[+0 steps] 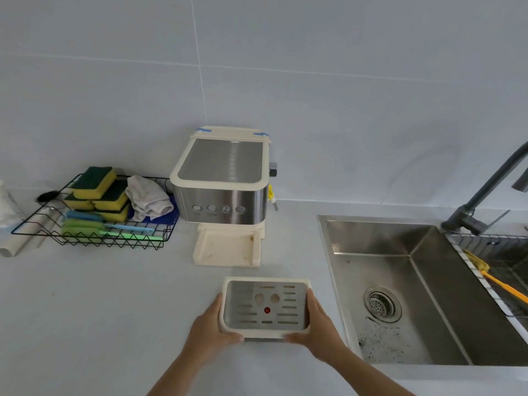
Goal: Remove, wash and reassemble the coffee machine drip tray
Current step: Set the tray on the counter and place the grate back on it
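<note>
Our pale table (85,310) lies bare at near left; far left, a wire rack (88,224) holds sponges (97,192) and a cloth (147,198). The coffee machine (223,184) stands mid-table. Our left hand (211,330) and right hand (317,327) clasp the drip tray (265,308) by its sides, just left of the sink (414,287). The faucet (483,190) is cut off.

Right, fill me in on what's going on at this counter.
A person holds the coffee machine's drip tray with both hands, left hand and right hand gripping its sides. It is already out of the coffee machine, whose base slot sits bare. The tray is over the counter, left of the sink; washing hasn't begun.
</note>
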A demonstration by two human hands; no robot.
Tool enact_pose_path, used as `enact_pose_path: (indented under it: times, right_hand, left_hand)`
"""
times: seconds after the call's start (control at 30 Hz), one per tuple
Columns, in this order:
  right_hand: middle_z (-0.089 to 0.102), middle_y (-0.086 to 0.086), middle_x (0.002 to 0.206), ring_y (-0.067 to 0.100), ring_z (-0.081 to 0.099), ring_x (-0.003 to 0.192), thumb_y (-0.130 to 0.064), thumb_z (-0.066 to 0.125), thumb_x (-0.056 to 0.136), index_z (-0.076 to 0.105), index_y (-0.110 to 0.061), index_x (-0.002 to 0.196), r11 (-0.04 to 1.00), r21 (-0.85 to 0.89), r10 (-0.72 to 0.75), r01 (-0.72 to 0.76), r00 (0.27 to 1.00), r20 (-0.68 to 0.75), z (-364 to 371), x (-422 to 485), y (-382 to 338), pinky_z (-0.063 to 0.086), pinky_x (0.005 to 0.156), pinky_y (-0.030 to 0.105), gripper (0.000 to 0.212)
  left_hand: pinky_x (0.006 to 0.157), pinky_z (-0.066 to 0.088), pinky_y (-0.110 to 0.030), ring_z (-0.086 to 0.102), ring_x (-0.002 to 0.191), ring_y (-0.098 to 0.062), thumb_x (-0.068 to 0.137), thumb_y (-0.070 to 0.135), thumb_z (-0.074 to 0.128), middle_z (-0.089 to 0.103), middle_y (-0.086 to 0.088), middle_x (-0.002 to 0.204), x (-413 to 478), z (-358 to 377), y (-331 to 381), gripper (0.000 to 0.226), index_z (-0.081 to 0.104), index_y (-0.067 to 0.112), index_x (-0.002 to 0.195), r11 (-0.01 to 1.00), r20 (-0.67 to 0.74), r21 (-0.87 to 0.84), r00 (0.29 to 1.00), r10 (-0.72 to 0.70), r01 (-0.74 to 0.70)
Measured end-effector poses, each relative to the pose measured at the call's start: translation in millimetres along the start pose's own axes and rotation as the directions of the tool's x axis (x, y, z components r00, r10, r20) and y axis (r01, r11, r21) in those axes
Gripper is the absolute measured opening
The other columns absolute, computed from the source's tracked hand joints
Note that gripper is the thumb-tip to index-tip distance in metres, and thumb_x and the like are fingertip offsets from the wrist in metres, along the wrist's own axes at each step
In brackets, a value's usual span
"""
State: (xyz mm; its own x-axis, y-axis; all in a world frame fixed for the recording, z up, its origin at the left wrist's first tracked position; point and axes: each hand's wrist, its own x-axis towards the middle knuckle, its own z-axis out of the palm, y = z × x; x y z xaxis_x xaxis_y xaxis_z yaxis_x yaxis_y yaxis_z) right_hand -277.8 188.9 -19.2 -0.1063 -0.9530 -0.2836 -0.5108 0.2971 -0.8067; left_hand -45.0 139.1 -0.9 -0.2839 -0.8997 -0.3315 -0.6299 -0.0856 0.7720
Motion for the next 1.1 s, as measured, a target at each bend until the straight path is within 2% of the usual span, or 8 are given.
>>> enact_pose_path:
  times: [0.13, 0.27, 0.4, 0.57, 0.67, 0.77, 0.97, 1.1]
  right_hand:
    - [0.047, -0.005, 0.126, 0.012, 0.053, 0.117, -0.030, 0.081, 0.054, 0.019, -0.023, 0.142, 0.999, 0.006, -0.046, 0.046, 0.999, 0.014, 4.9, 29.4, -24.5, 0.052, 0.095, 0.033, 0.108]
    - [0.047, -0.001, 0.125, 0.012, 0.053, 0.114, -0.019, 0.081, 0.061, 0.025, -0.025, 0.136, 0.996, 0.035, -0.082, 0.082, 0.997, 0.009, 11.9, 56.1, -49.2, 0.052, 0.077, 0.012, 0.094]
    - [0.049, -0.002, 0.123, 0.012, 0.053, 0.109, -0.016, 0.082, 0.061, 0.027, -0.026, 0.133, 0.995, 0.032, -0.089, 0.089, 0.996, -0.012, 19.0, 77.5, -64.3, 0.044, 0.070, 0.007, 0.091]
    - [0.050, 0.000, 0.124, 0.017, 0.052, 0.113, -0.014, 0.082, 0.061, 0.027, -0.026, 0.135, 0.997, 0.036, -0.067, 0.067, 0.998, -0.017, 27.6, 99.7, -74.5, 0.045, 0.086, 0.022, 0.093]
    - [0.051, 0.000, 0.124, 0.018, 0.052, 0.115, -0.016, 0.082, 0.060, 0.026, -0.025, 0.136, 0.998, 0.007, -0.056, 0.056, 0.998, -0.024, 32.7, 112.2, -78.6, 0.046, 0.092, 0.027, 0.094]
    - [0.051, -0.001, 0.123, 0.018, 0.051, 0.115, -0.019, 0.082, 0.058, 0.026, -0.027, 0.136, 0.999, -0.015, -0.051, 0.050, 0.998, -0.026, 38.1, 124.3, -79.8, 0.046, 0.093, 0.030, 0.096]
    - [0.052, 0.000, 0.122, 0.018, 0.053, 0.109, -0.018, 0.082, 0.060, 0.028, -0.025, 0.133, 0.999, -0.037, -0.026, 0.025, 0.999, -0.036, 47.2, 143.5, -78.5, 0.041, 0.084, 0.025, 0.091]
    - [0.051, 0.001, 0.123, 0.015, 0.051, 0.107, -0.016, 0.082, 0.062, 0.027, -0.023, 0.133, 0.998, -0.063, -0.034, 0.032, 0.999, -0.037, 48.6, 154.3, -76.9, 0.043, 0.087, 0.025, 0.091]
  left_hand:
    - [0.061, 0.041, -0.005, 0.058, 0.091, -0.010, 0.064, 0.018, 0.080, 0.058, 0.013, 0.098, 13.0, -30.0, 8.3, 0.084, 0.036, 0.022, 0.134, 0.999, -0.035, 0.029, 0.999, 0.017, -0.016]
    - [0.064, 0.044, -0.008, 0.060, 0.091, -0.011, 0.062, 0.017, 0.082, 0.062, 0.012, 0.097, 31.7, -57.6, 7.3, 0.082, 0.040, 0.023, 0.132, 0.999, -0.053, 0.034, 0.998, 0.033, -0.031]
    - [0.062, 0.043, -0.008, 0.058, 0.087, -0.014, 0.064, 0.020, 0.081, 0.058, 0.011, 0.092, 47.8, -78.0, 8.4, 0.077, 0.040, 0.018, 0.129, 0.997, -0.054, 0.081, 0.998, 0.025, -0.021]
    - [0.060, 0.038, -0.005, 0.051, 0.090, -0.013, 0.069, 0.015, 0.077, 0.052, 0.007, 0.100, 65.3, -91.9, 7.6, 0.078, 0.035, 0.012, 0.134, 0.994, -0.042, 0.105, 0.999, 0.018, -0.014]
    - [0.073, 0.041, -0.018, 0.050, 0.092, -0.014, 0.070, 0.017, 0.077, 0.052, 0.005, 0.102, 76.4, -97.3, 2.5, 0.077, 0.035, 0.011, 0.134, 0.994, -0.045, 0.106, 0.999, 0.008, -0.003]
    - [0.074, 0.044, -0.024, 0.054, 0.092, -0.017, 0.068, 0.021, 0.078, 0.055, 0.003, 0.103, 90.1, -100.8, -6.9, 0.073, 0.038, 0.012, 0.129, 0.993, -0.036, 0.121, 0.999, -0.008, 0.012]
    - [0.067, 0.041, -0.023, 0.055, 0.088, -0.018, 0.060, 0.029, 0.078, 0.062, -0.003, 0.114, 114.6, -106.9, -20.4, 0.077, 0.039, 0.016, 0.126, 0.987, -0.038, 0.153, 0.999, -0.034, 0.039]
    - [0.069, 0.042, -0.024, 0.055, 0.091, -0.020, 0.061, 0.031, 0.076, 0.061, -0.004, 0.116, 127.6, -105.5, -23.6, 0.081, 0.035, 0.016, 0.130, 0.981, -0.037, 0.186, 0.998, -0.052, 0.058]
